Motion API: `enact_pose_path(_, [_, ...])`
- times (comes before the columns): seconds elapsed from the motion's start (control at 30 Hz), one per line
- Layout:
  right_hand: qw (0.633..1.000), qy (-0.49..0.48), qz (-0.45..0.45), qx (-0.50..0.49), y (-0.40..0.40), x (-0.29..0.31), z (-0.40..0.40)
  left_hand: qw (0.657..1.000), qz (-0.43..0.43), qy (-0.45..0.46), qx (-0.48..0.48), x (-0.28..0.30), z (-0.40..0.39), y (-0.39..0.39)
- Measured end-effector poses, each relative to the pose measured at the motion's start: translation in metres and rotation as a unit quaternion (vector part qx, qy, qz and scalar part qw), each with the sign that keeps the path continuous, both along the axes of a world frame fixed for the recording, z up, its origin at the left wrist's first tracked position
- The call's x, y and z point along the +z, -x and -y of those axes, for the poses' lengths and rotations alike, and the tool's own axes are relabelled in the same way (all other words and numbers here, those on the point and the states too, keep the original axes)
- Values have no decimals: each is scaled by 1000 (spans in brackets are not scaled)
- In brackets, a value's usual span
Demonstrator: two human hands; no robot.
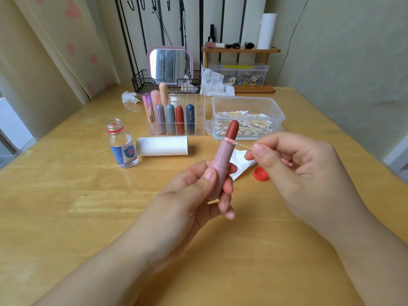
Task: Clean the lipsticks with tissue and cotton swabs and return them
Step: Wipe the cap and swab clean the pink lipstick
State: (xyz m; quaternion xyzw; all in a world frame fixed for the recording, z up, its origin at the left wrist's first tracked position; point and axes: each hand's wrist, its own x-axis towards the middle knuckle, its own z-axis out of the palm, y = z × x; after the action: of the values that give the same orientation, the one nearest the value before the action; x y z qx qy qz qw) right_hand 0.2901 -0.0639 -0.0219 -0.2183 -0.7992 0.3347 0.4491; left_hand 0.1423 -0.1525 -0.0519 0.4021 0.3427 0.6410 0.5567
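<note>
My left hand grips an uncapped pink lipstick upright above the table, its dark red bullet twisted out. My right hand pinches a cotton swab; the swab's pink-stained tip touches the rim of the tube just below the bullet. A folded tissue lies on the table behind the lipstick. A clear acrylic organizer holds several capped lipsticks. A clear box of cotton swabs stands to its right.
An open small bottle stands at the left, its red cap lying under my right hand. A tissue roll lies before the organizer. Crumpled tissues, a mirror and a wooden shelf sit at the back.
</note>
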Motion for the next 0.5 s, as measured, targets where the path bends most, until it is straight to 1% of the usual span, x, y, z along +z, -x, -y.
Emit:
enact_pose_path(0.07, [1000,6,10,8,0,-1,0,1000,18,-3,-13,-1,-1,0])
enact_pose_path(0.17, [997,15,52,59,0,-1,2,999,32,-17,-30,-3,-5,2])
enact_pose_path(0.23, [997,13,51,54,0,0,1,998,39,-29,-47,-5,-6,5])
enact_pose_path(0.37, [1000,3,23,8,-1,2,-1,993,74,-34,-82,-7,-6,7])
enact_pose_path(0.43, [999,6,26,21,-1,2,-1,992,82,-35,-86,-6,-6,7])
enact_pose_path(0.5, [997,16,50,47,-1,2,1,993,77,-37,-77,-4,-5,6])
